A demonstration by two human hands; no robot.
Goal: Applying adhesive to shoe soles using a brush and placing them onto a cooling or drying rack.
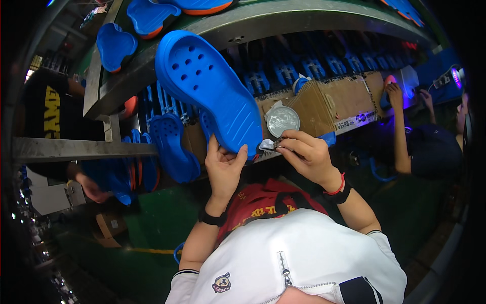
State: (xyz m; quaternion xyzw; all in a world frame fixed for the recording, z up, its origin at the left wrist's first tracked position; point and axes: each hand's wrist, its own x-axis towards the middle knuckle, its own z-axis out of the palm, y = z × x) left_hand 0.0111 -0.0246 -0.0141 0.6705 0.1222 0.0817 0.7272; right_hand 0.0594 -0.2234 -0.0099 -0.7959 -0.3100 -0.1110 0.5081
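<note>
1. White shirt (298, 253) fills the space below both grips, with a red apron (263, 200) showing between the forearms.
2. Left hand (223, 169): it grips a blue shoe (223, 96) by one end, thumb on the upper face and fingers at the side and beneath.
3. From that grip the blue shoe rises up and to the left, tilted, its group of round holes at the far end and its ridged part nearer the thumb.
4. Right hand (309, 157): thumb and fingers are pinched together on a small whitish scrap (267, 145), which sits just beside the held end of the blue shoe; whether they touch, I cannot tell.
5. Just above the right-hand grip, a round dish (282, 121) rests on cardboard (349, 99) that stretches off to the right.
6. Left of the left-hand grip stand more blue shoes (172, 147); farther left is a co-worker's hand (92, 188).
7. Well above both grips runs a metal rail (304, 19).
8. Far right of them, another worker's hand (394, 95) is raised.
</note>
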